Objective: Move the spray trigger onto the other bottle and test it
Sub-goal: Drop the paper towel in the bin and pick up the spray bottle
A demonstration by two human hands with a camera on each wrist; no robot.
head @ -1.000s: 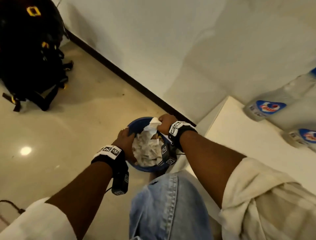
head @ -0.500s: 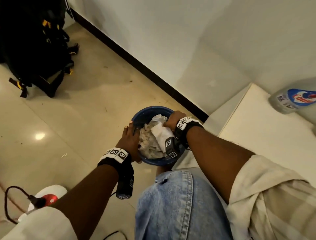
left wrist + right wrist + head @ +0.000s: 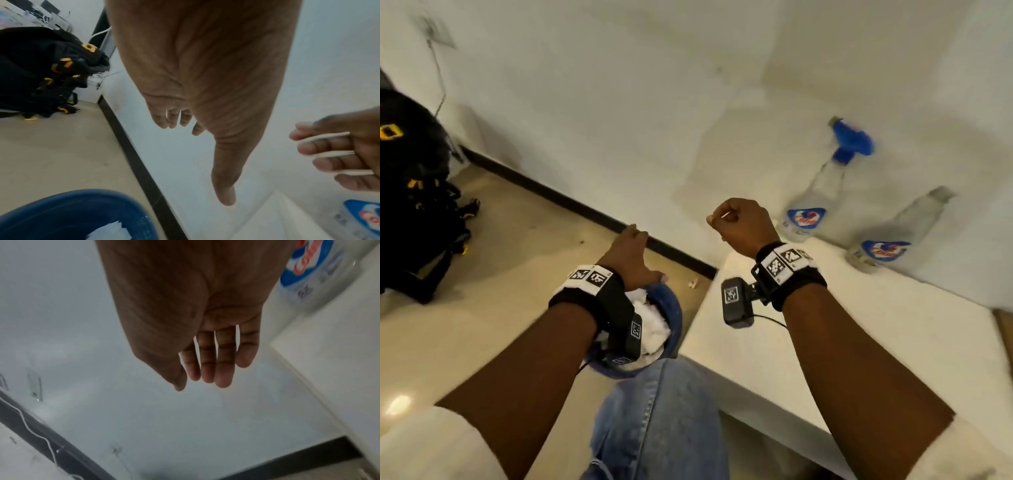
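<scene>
Both hands [image 3: 631, 255] [image 3: 743, 222] now off bin [image 3: 673, 308]

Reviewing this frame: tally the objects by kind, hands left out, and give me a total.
Clear bottles on the white ledge: 2, bottle with spray trigger and open-necked bottle
Blue spray trigger: 1
Blue bin with white paper inside: 1
Black backpack: 1
Total: 5

I see the white table [image 3: 893, 342] carrying two clear bottles against the wall: one with the blue spray trigger [image 3: 851, 140], the uncapped bottle [image 3: 893, 236] just beside it. On the floor [image 3: 493, 274] left of the table: blue bin [image 3: 674, 318], black backpack [image 3: 410, 192].
</scene>
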